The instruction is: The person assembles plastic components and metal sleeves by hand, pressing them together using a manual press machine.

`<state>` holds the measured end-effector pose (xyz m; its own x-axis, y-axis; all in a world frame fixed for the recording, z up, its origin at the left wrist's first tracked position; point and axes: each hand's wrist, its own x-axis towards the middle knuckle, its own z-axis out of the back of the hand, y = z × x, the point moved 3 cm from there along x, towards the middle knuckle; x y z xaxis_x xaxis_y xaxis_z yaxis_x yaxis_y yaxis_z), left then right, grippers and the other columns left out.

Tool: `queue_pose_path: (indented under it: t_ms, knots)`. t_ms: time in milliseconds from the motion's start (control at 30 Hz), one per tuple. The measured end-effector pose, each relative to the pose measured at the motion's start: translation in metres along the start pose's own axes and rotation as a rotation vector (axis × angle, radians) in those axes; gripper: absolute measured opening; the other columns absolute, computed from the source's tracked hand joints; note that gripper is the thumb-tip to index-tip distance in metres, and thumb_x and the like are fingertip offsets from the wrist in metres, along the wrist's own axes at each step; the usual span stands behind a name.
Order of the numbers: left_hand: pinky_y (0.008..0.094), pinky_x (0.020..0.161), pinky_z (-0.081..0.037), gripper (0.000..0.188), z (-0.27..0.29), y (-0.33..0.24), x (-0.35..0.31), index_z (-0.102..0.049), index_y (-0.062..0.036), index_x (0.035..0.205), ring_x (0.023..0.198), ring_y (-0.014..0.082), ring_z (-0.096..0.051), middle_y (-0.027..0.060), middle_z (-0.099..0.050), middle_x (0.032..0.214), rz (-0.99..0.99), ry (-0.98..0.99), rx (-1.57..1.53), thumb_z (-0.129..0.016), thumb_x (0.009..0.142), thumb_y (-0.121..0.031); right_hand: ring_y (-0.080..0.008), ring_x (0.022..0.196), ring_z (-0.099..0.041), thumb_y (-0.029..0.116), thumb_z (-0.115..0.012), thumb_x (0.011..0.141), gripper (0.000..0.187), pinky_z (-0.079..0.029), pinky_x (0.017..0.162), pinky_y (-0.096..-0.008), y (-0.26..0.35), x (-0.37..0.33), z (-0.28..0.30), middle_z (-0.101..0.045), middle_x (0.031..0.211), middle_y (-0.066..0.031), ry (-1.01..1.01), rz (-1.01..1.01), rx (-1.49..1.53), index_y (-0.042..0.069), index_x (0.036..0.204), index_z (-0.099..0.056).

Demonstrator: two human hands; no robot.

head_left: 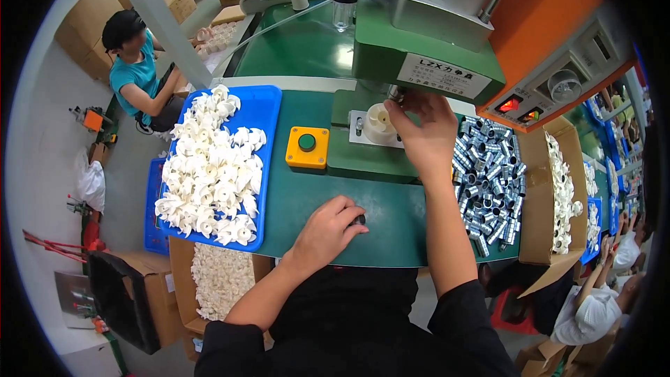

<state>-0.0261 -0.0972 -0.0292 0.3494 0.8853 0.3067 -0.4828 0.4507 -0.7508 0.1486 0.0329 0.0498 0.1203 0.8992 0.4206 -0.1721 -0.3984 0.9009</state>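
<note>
Fingers of the right hand (427, 129) bent beside the white cup (379, 126), which stood under the press (426, 49), presumably for alignment; whether they gripped anything, I couldn't tell. The left hand (323, 234) was closed on a dark piece (359, 220). Likely for easy reach, a blue tray (271, 115) held white parts (209, 160), a carton (536, 188) more; metal sleeves (493, 190) lay heaped nearby.

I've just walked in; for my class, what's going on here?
A person works at a green press. Their right hand appears to grip a small metal piece by a white round part. Their left hand holds a small dark piece at the bench. A blue tray of white plastic parts sits on the left; metal sleeves lie heaped on the right.
</note>
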Motion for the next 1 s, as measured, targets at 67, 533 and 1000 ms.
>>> queue_pose_path:
  t_ms: [67, 533, 1000]
  knots:
    - [0.0414, 0.082, -0.056, 0.029, 0.003, -0.002, -0.001, -0.072, 0.0003, 0.105, 0.092, 0.0349, -0.067, 0.0142, -0.066, 0.101, -0.023, 0.006, 0.042, -0.084, 0.081, -0.011, -0.0149, 0.092, -0.071, -0.001, -0.083, 0.084, 0.033, -0.057, 0.083, -0.0283, 0.003, -0.003, 0.005, -0.073, 0.099, -0.0084, -0.027, 0.031, -0.055, -0.005, 0.111, -0.064]
    - [0.0368, 0.076, -0.056, 0.028, 0.049, 0.005, 0.02, -0.069, -0.0012, 0.109, 0.087, 0.0287, -0.067, 0.0146, -0.068, 0.106, 0.0, -0.19, 0.037, -0.079, 0.082, -0.001, -0.031, 0.088, -0.069, 0.005, -0.086, 0.076, 0.023, -0.058, 0.074, -0.0386, -0.005, -0.132, 0.007, -0.069, 0.1, -0.0121, 0.361, 0.358, -0.316, 0.004, 0.088, -0.066]
    - [0.0435, 0.094, -0.05, 0.032, 0.074, 0.011, 0.042, -0.071, 0.0011, 0.117, 0.11, 0.0326, -0.062, 0.0132, -0.071, 0.116, -0.018, -0.29, 0.637, -0.069, 0.084, -0.002, -0.0368, 0.108, -0.061, 0.017, -0.088, 0.074, 0.042, -0.051, 0.092, -0.045, 0.003, -0.118, 0.04, -0.063, 0.115, -0.0169, 0.123, 0.408, -0.601, 0.002, 0.108, -0.067]
